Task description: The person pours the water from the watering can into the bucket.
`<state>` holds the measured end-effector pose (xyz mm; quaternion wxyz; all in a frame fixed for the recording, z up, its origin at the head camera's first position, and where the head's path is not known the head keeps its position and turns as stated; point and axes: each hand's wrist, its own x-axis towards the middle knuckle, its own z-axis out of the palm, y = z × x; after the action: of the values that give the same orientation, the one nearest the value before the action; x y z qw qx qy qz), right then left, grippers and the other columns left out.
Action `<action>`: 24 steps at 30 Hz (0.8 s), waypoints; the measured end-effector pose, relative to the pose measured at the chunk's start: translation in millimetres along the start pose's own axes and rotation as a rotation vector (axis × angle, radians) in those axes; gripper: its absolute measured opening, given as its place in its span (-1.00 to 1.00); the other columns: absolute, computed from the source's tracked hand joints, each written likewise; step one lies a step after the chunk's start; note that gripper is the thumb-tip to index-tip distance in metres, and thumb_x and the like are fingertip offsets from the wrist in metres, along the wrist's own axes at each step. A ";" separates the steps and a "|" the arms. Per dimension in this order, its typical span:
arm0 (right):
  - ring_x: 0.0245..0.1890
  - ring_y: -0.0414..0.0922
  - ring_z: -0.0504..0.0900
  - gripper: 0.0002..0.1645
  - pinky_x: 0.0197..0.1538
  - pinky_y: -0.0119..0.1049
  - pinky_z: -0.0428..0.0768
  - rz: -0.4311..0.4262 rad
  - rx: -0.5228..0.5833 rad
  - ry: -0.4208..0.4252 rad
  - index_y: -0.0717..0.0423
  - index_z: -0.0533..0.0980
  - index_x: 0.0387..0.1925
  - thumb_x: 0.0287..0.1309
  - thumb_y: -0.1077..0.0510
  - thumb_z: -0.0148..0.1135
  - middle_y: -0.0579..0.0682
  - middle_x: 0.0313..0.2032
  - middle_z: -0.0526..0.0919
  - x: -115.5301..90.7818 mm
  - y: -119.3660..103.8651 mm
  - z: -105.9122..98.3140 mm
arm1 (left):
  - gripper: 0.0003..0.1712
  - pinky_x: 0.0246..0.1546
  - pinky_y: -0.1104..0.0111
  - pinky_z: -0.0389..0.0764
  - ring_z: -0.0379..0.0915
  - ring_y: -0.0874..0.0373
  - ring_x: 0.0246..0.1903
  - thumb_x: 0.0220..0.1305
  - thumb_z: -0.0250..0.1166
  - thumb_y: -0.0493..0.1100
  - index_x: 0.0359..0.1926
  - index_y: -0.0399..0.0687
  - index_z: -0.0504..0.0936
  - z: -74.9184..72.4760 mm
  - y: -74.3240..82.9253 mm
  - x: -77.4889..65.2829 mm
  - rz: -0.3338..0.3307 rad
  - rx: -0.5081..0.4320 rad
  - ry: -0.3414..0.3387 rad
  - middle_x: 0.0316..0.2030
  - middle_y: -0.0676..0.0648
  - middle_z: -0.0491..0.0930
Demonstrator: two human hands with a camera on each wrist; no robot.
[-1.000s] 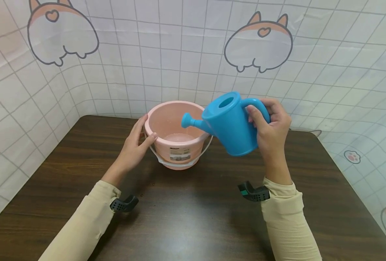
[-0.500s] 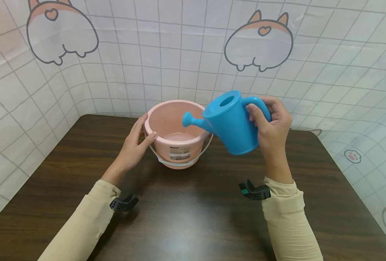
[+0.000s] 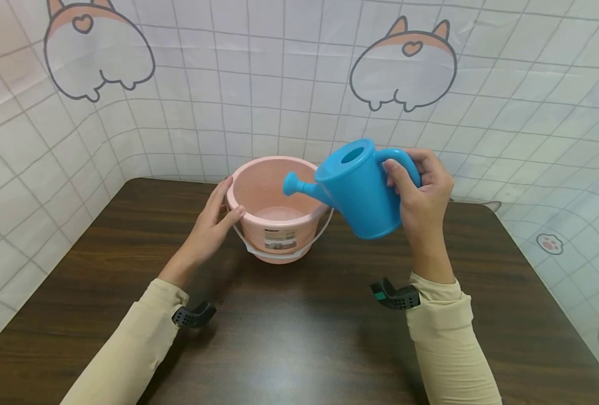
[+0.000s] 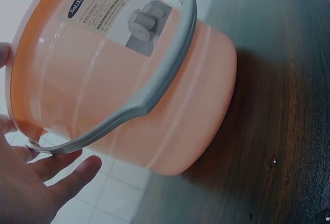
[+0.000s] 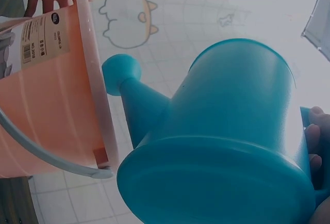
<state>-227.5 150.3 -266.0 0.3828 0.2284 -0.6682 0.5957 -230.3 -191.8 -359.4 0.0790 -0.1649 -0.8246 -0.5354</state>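
A pink bucket (image 3: pixel 279 228) with a pale carrying handle stands upright on the table, its handle hanging down at the front. My left hand (image 3: pixel 205 228) rests on the left of its rim, thumb and fingers spread; in the left wrist view the fingers (image 4: pixel 77 180) lie fairly straight against its outside. My right hand (image 3: pixel 423 191) grips the handle of a blue watering can (image 3: pixel 362 191), held up off the table and tilted left. The can's spout head (image 3: pixel 291 184) is over the bucket's opening. I see no water leaving it.
The dark wooden table (image 3: pixel 299 337) has a few small droplets near my left wrist. A white grid-patterned cloth (image 3: pixel 274 73) with cartoon animals hangs behind and at both sides. Dark straps (image 3: pixel 396 298) sit on both wrists.
The watering can has risen very slightly in my right hand. The bucket has shifted a few pixels to the right, roughly as the whole view has; my left hand stays on its rim.
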 end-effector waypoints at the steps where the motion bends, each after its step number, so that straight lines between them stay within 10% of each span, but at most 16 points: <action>1: -0.55 -0.28 0.48 -0.94 -0.40 -0.42 0.47 -0.001 0.001 0.001 0.16 0.58 -0.26 0.21 0.27 0.24 -0.27 -0.57 0.52 0.1 0.1 0.2 | -0.21 0.20 -0.12 0.36 0.21 -0.23 0.28 0.41 0.07 -0.06 0.54 0.22 -0.09 0.3 0.3 0.2 -0.001 -0.005 -0.006 0.53 0.01 -0.16; 24: -0.52 -0.26 0.51 -0.96 -0.36 -0.40 0.51 0.017 -0.009 0.014 0.10 0.58 -0.28 0.21 0.25 0.25 -0.26 -0.56 0.54 1.5 2.2 0.0 | -0.17 0.18 -0.12 0.38 0.23 -0.21 0.26 0.38 0.09 -0.03 0.54 0.22 -0.13 2.9 2.1 -0.4 -0.001 0.005 -0.007 0.53 0.00 -0.16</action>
<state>-230.1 150.9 -266.2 0.3837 0.2169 -0.6699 0.5974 -229.0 -188.5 -358.9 0.0761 -0.1663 -0.8262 -0.5329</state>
